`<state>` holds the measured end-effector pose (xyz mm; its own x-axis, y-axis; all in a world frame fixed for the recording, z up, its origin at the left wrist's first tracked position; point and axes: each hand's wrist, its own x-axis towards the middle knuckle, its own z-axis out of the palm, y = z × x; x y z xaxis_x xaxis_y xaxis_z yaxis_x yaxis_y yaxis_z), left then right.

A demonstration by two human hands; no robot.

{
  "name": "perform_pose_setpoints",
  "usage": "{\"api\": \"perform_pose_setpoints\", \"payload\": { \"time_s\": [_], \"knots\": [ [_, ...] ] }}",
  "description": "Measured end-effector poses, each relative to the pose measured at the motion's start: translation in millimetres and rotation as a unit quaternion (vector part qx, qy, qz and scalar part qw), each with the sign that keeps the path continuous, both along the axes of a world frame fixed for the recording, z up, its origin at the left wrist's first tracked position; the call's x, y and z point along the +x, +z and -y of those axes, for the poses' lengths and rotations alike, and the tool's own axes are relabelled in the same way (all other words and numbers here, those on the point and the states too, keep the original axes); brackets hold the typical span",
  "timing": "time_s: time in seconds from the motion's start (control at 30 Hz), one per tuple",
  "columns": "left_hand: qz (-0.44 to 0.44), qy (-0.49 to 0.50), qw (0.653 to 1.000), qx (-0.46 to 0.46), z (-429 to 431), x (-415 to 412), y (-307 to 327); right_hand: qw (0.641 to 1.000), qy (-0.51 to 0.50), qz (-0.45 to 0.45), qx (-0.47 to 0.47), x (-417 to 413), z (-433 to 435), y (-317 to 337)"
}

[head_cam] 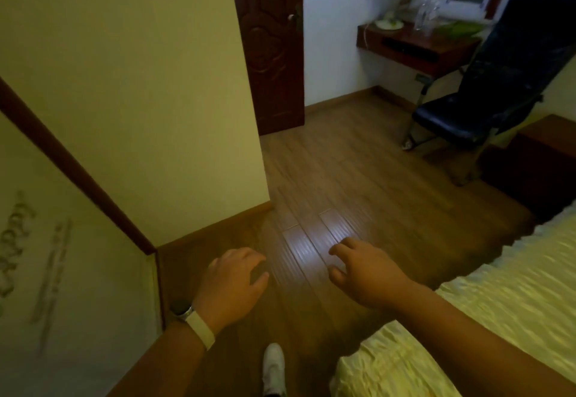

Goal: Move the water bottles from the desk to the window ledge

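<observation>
Clear water bottles (424,17) stand on a dark wooden wall-mounted desk (414,50) at the far right, under a window whose ledge (467,15) runs just behind them. My left hand (235,281), with a watch on its wrist, hangs over the wooden floor with loosely curled fingers and holds nothing. My right hand (361,272) is beside it, fingers relaxed and spread, also holding nothing. Both hands are far from the desk.
A black chair (486,97) stands in front of the desk. A bed with a yellow cover (467,328) fills the lower right, a dark cabinet (542,162) beyond it. A dark door (271,47) and a wall corner (261,147) lie ahead left. My white shoe (274,368) is below.
</observation>
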<state>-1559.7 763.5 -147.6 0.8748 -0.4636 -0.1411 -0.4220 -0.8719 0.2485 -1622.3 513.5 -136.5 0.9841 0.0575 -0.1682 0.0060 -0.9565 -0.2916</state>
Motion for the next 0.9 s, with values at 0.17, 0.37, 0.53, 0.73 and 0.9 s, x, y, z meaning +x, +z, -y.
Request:
{"api": "perform_pose_setpoints", "payload": {
  "time_s": [0.17,0.37,0.53,0.73,0.9],
  "knots": [
    [-0.010,-0.047,0.999,-0.011,5.0,118.3,-3.3,0.998,-0.041,-0.036,-0.018,97.1,-6.6,8.2],
    [0.016,-0.096,0.995,-0.032,18.2,242.4,17.4,0.993,-0.120,-0.005,-0.013,198.0,-4.6,41.5],
    [0.028,-0.120,0.991,-0.043,45.9,308.6,34.2,0.985,-0.173,0.008,-0.021,247.6,17.8,59.0],
    [0.027,-0.156,0.987,-0.025,107.8,371.3,35.0,0.977,-0.212,-0.007,-0.004,289.8,61.3,48.4],
    [0.021,-0.193,0.981,-0.014,182.2,422.8,25.4,0.968,-0.251,-0.021,0.016,330.8,126.5,28.5]
  ]
}}
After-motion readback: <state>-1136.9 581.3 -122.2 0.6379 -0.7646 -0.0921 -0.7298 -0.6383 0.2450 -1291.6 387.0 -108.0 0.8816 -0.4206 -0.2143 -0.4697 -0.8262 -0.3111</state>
